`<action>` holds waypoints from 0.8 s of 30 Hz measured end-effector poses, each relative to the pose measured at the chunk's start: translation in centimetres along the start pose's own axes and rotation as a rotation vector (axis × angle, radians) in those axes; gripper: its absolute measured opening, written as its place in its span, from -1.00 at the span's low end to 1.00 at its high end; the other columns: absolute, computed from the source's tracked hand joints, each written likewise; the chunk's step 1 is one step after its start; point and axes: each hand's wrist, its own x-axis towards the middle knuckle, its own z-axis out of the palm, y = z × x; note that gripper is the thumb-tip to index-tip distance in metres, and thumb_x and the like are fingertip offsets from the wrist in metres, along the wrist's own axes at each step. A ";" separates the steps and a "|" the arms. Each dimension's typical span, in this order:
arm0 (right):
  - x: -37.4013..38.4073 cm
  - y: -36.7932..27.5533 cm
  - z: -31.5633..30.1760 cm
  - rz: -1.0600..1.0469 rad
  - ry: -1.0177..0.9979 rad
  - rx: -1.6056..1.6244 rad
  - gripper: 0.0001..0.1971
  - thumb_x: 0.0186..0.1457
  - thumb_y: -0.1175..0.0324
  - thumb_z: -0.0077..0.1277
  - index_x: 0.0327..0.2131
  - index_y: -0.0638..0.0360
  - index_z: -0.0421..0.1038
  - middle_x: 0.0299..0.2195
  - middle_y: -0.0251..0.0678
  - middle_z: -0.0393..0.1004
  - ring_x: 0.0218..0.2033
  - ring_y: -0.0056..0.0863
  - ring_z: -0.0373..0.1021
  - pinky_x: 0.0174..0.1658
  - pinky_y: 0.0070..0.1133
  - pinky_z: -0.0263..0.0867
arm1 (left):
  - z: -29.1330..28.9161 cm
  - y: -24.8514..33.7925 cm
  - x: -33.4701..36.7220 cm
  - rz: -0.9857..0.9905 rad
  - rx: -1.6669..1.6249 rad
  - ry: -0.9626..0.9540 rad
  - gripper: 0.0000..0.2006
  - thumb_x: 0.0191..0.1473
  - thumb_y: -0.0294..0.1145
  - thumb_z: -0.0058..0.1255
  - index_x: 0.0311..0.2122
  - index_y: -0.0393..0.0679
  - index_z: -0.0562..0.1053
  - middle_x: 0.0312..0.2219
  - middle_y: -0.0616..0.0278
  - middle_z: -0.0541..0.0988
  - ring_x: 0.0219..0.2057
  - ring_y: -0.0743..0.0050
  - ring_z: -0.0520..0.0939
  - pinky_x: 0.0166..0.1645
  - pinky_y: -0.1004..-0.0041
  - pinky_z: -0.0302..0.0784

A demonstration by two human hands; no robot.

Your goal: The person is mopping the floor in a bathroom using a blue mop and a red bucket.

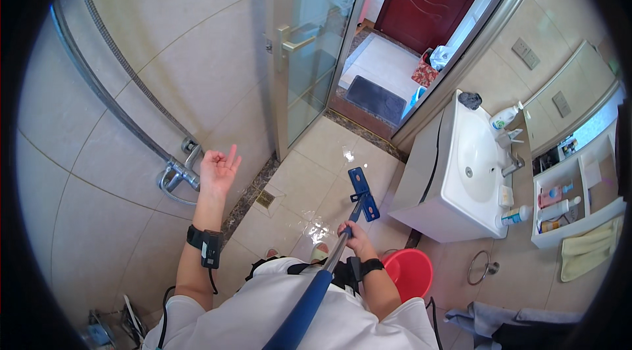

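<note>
My right hand (356, 237) is closed round the pole of a flat mop (339, 251), whose grey and blue handle slants back across my white shirt. The mop's blue hinged head (364, 195) sits past that hand, over the shiny tiled floor, and no cloth shows on it. Raised on the left, my left hand (221, 170) holds nothing; some fingers stretch out and others bend. It is nearest to the chrome shower tap (181, 174) on the wall, with a gap between them.
A red bucket (408, 274) stands right of my right arm. The white washbasin (475, 166) juts from the right wall. Ahead, a glass door (313, 54) stands open beside a doorway with a dark mat (376, 98). A floor drain (264, 199) lies near the left wall.
</note>
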 end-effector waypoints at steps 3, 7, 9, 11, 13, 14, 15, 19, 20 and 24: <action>0.1 0.0 0.0 -0.027 -0.014 -0.054 -0.92 -0.19 0.52 -0.26 -0.62 0.27 0.07 -0.73 -0.32 0.14 -0.72 -0.53 0.14 -0.62 -0.65 0.19 | 0.1 -0.1 0.1 0.003 0.000 -0.005 -0.92 -0.23 -0.51 -0.27 -0.66 -0.15 0.17 -0.62 0.30 0.27 -0.17 0.26 0.32 -0.03 0.19 0.02; 0.0 0.2 0.3 -0.056 0.004 -0.076 -0.92 -0.19 0.52 -0.25 -0.61 0.27 0.07 -0.72 -0.31 0.14 -0.71 -0.53 0.14 -0.61 -0.65 0.18 | 0.1 -0.3 0.3 -0.001 -0.006 -0.011 -0.91 -0.23 -0.51 -0.28 -0.68 -0.15 0.16 -0.64 0.30 0.26 -0.17 0.26 0.31 -0.03 0.18 0.02; -0.1 0.3 0.5 -0.086 -0.035 -0.126 -0.92 -0.18 0.53 -0.25 -0.60 0.27 0.06 -0.72 -0.31 0.14 -0.70 -0.53 0.14 -0.60 -0.65 0.18 | 0.0 -0.4 0.4 -0.002 -0.008 -0.009 -0.91 -0.23 -0.51 -0.28 -0.68 -0.15 0.16 -0.64 0.29 0.26 -0.17 0.26 0.31 -0.03 0.18 0.02; -0.2 0.4 0.8 -0.068 -0.034 -0.129 -0.92 -0.18 0.53 -0.25 -0.60 0.27 0.06 -0.71 -0.31 0.14 -0.69 -0.53 0.13 -0.60 -0.65 0.17 | -0.1 -0.3 0.4 -0.005 -0.010 -0.024 -0.90 -0.23 -0.52 -0.29 -0.69 -0.16 0.15 -0.64 0.27 0.26 -0.16 0.25 0.31 -0.04 0.16 0.04; -0.1 0.4 0.8 -0.051 -0.034 -0.132 -0.92 -0.18 0.53 -0.25 -0.61 0.27 0.07 -0.71 -0.30 0.14 -0.69 -0.53 0.13 -0.60 -0.65 0.17 | 0.1 -0.5 0.2 -0.010 -0.012 -0.019 -0.90 -0.23 -0.53 -0.29 -0.69 -0.16 0.15 -0.64 0.26 0.26 -0.17 0.24 0.31 -0.04 0.16 0.05; -0.1 0.3 0.8 -0.055 -0.031 -0.146 -0.92 -0.18 0.53 -0.25 -0.60 0.27 0.06 -0.71 -0.30 0.14 -0.69 -0.53 0.13 -0.60 -0.65 0.17 | 0.2 -0.6 0.2 -0.013 -0.015 -0.016 -0.89 -0.23 -0.53 -0.30 -0.69 -0.17 0.15 -0.65 0.25 0.26 -0.18 0.24 0.32 -0.04 0.17 0.07; 0.1 0.2 0.8 -0.059 -0.029 -0.159 -0.92 -0.18 0.53 -0.26 -0.60 0.27 0.06 -0.71 -0.31 0.14 -0.69 -0.54 0.13 -0.60 -0.66 0.17 | 0.2 -0.7 0.2 -0.014 -0.015 -0.015 -0.89 -0.23 -0.53 -0.30 -0.69 -0.17 0.15 -0.65 0.25 0.26 -0.18 0.24 0.32 -0.04 0.17 0.07; 0.5 0.1 0.6 -0.017 -0.014 -0.079 -0.92 -0.18 0.53 -0.27 -0.60 0.27 0.06 -0.71 -0.31 0.14 -0.70 -0.54 0.13 -0.61 -0.66 0.18 | 0.1 -0.8 0.3 -0.037 -0.072 -0.014 -0.90 -0.22 -0.54 -0.29 -0.68 -0.18 0.16 -0.62 0.25 0.27 -0.20 0.24 0.34 -0.05 0.22 0.12; 0.5 0.2 0.6 -0.027 -0.014 -0.102 -0.92 -0.18 0.53 -0.27 -0.61 0.27 0.06 -0.71 -0.31 0.14 -0.70 -0.56 0.13 -0.61 -0.67 0.17 | 0.1 -0.8 0.2 -0.042 -0.077 -0.008 -0.91 -0.21 -0.54 -0.28 -0.67 -0.19 0.16 -0.61 0.25 0.27 -0.20 0.25 0.34 -0.06 0.25 0.14; 0.5 0.2 0.6 -0.031 -0.027 -0.137 -0.92 -0.18 0.54 -0.28 -0.61 0.26 0.04 -0.70 -0.33 0.13 -0.71 -0.59 0.12 -0.63 -0.71 0.16 | 0.0 -0.9 0.2 -0.042 -0.085 0.007 -0.92 -0.21 -0.54 -0.28 -0.66 -0.20 0.17 -0.58 0.24 0.28 -0.21 0.26 0.35 -0.07 0.28 0.16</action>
